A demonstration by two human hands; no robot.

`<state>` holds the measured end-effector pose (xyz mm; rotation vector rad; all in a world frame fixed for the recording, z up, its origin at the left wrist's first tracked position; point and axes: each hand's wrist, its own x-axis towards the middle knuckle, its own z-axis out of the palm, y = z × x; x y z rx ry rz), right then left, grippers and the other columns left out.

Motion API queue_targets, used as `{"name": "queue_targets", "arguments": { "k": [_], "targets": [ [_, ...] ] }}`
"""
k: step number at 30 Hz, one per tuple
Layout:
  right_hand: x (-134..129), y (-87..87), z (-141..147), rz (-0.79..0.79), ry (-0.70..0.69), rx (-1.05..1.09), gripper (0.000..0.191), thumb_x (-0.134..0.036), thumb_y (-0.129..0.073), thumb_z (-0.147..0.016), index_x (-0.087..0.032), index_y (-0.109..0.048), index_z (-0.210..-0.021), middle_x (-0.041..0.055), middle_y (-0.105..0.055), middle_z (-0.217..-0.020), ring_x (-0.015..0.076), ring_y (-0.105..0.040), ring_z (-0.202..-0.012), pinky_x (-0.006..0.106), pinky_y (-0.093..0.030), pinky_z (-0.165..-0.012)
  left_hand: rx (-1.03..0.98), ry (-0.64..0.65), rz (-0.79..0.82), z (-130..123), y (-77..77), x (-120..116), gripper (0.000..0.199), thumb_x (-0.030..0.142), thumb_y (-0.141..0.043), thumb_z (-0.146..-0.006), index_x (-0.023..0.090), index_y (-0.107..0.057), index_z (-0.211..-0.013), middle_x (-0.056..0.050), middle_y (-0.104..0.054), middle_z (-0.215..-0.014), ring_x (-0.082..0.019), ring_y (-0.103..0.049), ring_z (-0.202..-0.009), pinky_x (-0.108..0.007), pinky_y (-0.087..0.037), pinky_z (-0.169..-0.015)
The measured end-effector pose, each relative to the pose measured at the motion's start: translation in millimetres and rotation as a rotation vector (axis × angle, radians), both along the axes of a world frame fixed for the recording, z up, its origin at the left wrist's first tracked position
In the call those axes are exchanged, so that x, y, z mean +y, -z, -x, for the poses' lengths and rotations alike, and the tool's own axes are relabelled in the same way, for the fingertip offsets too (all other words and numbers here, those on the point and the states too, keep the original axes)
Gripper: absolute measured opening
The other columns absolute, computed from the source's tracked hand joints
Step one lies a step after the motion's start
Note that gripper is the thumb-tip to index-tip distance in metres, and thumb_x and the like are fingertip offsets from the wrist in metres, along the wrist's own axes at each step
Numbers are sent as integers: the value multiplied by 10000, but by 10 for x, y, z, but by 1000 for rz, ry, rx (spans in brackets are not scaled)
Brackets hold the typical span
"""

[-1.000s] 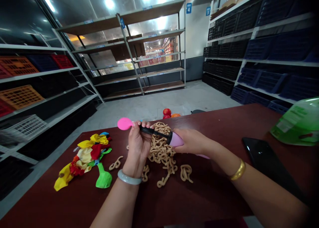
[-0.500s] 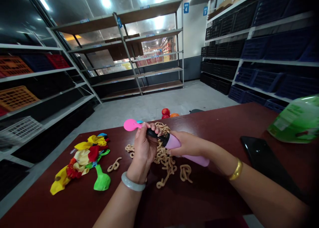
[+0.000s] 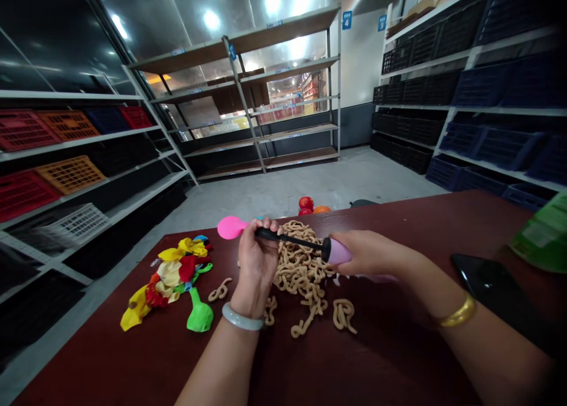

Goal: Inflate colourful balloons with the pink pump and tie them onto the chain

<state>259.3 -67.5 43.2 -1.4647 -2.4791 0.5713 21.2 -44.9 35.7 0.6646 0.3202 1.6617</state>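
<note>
A balloon pump (image 3: 339,252) with a lilac barrel is stretched between my hands, its black rod pulled out. My left hand (image 3: 258,258) is closed around the black end. From that end sticks out a pink balloon (image 3: 231,227), small and rounded. Wrapped round the lilac barrel is my right hand (image 3: 370,252), which hides part of it. Below and behind the pump lies a heap of tan, curly, rope-like strands (image 3: 301,270) on the dark red table (image 3: 376,347).
Limp coloured balloons (image 3: 177,270) lie at the left, with a green balloon (image 3: 199,314) nearest me. A black phone (image 3: 481,276) and a green bag (image 3: 543,234) are at the right. Red and orange round things (image 3: 306,204) show beyond the far edge. Shelves with crates (image 3: 71,125) stand around.
My right hand has drawn the barrel to the right, away from my left hand, and the black rod now shows between them. The view has shifted slightly left.
</note>
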Motion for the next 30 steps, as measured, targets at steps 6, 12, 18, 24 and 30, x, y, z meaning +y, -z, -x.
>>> {"name": "queue_targets", "arguments": {
  "k": [6, 12, 18, 24, 30],
  "targets": [
    [-70, -61, -9, -140, 37, -147, 292, -440, -636, -717, -219, -576, -899, 57, -678, -824, 230, -619, -700, 285, -294, -548, 63, 58, 74, -256, 75, -134, 131, 212, -582, -817, 172, -542, -698, -37, -587, -821, -168, -594, -817, -389, -490, -889],
    [-107, -59, 123, -76, 42, -88, 332, -416, -646, -706, -219, -579, -965, 60, -698, -895, 233, -634, -731, 279, -319, -557, 66, 126, 82, -487, 136, -244, 120, 231, -578, -860, 169, -570, -757, -24, -548, -774, -155, -567, -750, -345, -502, -773],
    [-117, -117, 82, 113, 5, 63, 323, -345, -677, -655, -237, -600, -949, 9, -700, -865, 190, -618, -696, 250, -361, -551, 42, 86, 27, -293, 66, -154, 134, 206, -583, -863, 160, -563, -739, -12, -506, -752, -136, -537, -707, -294, -471, -696],
    [-133, -150, -77, 221, -20, 141, 285, -276, -663, -660, -228, -617, -937, 9, -702, -889, 190, -627, -735, 244, -398, -578, 91, 81, -33, -146, -8, -136, 118, 192, -584, -857, 158, -570, -745, -18, -529, -771, -151, -573, -740, -322, -484, -750],
    [-84, -61, -243, 305, 3, 173, 258, -251, -668, -660, -221, -622, -912, 16, -698, -862, 202, -633, -730, 257, -430, -598, 184, 35, -44, -195, -20, -175, 92, 185, -613, -840, 155, -597, -755, -30, -582, -809, -160, -620, -785, -363, -483, -881]
  ]
}}
